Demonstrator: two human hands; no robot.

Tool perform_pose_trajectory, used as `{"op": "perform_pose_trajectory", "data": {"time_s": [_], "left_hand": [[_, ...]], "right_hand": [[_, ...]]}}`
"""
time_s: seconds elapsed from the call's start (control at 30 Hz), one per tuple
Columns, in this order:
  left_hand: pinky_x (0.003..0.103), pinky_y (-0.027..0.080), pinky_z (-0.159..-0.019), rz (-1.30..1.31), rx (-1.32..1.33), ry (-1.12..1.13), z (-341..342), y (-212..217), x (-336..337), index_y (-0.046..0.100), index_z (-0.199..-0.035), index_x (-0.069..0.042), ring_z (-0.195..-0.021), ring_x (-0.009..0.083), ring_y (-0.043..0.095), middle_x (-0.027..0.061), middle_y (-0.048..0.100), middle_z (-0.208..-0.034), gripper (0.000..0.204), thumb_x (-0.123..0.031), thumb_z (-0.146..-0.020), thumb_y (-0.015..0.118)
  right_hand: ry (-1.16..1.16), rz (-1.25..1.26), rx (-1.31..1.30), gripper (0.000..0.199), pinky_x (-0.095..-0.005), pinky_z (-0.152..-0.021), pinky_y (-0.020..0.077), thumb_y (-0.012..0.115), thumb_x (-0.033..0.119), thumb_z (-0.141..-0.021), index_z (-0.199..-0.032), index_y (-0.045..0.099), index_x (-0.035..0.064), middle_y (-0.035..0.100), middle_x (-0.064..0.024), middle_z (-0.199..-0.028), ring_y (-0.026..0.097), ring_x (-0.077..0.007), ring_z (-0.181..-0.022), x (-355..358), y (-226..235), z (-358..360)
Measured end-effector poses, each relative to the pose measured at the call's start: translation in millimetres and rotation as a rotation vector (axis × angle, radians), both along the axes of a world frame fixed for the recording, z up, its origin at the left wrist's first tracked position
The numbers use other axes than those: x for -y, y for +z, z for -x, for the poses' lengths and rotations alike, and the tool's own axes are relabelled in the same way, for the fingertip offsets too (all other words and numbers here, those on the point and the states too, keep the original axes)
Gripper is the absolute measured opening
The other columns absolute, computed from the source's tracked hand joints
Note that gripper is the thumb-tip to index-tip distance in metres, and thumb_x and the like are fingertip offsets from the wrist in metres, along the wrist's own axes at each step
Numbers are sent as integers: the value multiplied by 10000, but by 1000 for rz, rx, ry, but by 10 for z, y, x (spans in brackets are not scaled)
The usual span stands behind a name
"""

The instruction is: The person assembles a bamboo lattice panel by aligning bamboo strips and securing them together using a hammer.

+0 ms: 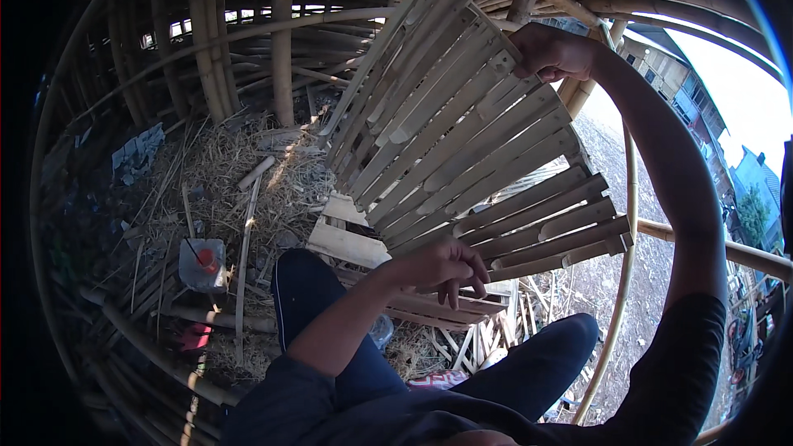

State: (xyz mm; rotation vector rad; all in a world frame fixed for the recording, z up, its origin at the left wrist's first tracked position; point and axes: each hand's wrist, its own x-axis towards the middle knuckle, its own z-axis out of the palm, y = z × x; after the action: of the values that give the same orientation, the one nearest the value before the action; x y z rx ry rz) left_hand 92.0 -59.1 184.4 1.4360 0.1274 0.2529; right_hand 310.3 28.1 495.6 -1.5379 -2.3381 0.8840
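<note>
A large panel of pale bamboo slats (471,132), nailed side by side with narrow gaps, is held up tilted in front of me. My right hand (555,53) is closed around its upper right edge, the arm raised. Below the panel's lower edge, my left hand (450,271) hangs with fingers loosely bent and apart; I see nothing in it. Whether it touches the slats I cannot tell. Beneath it, near my knees, lies another slatted wooden piece (446,307), partly hidden by the left forearm.
A clear plastic container (202,266) with something orange in it stands at left. Straw and shavings (219,165) litter the ground, with loose bamboo strips (246,260). Upright bamboo poles (282,41) rise at the back, and a bent pole (626,281) stands at right.
</note>
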Motion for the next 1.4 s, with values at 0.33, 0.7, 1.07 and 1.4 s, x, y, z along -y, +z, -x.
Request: {"op": "perform_pose_trajectory", "data": {"time_s": [0.33, 0.7, 1.07, 1.4], "left_hand": [[418, 278, -1184, -889, 288, 1629, 1415, -147, -1463, 360, -1524, -48, -1428, 278, 381, 152, 427, -1501, 633, -304, -997, 601], [458, 254, -1206, -783, 214, 1477, 1538, -402, -1890, 356, -1502, -21, -1454, 348, 366, 244, 387, -1545, 832, -361, -869, 774], [337, 478, -939, -740, 343, 1486, 1566, -406, -1735, 469, -1279, -28, -1019, 181, 583, 68, 565, -1134, 567, -71, -812, 787], [318, 439, -974, -690, 326, 1503, 1565, -559, -1795, 467, -1303, -23, -1088, 165, 569, 52, 571, -1168, 630, -253, -845, 834]], "right_hand": [[150, -99, 81, 317, -210, -386, 319, 717, 175, -781, -1003, 670, -47, 510, 29, -626, 454, -36, -462, 401, 113, 247], [173, -76, 249, 374, -201, -421, 401, 727, 155, -845, -1149, 636, -44, 571, 9, -644, 539, -47, -494, 858, 188, 304], [120, -111, 96, 488, -214, -445, 462, 720, 170, -907, -1320, 559, -35, 619, -31, -710, 591, -68, -512, 1033, -1, 111], [-1088, -569, -188, 239, -259, -418, 480, 400, 61, -1048, -1090, 624, -9, 651, -99, -720, 602, -118, -492, 2567, -843, -1388]]}}
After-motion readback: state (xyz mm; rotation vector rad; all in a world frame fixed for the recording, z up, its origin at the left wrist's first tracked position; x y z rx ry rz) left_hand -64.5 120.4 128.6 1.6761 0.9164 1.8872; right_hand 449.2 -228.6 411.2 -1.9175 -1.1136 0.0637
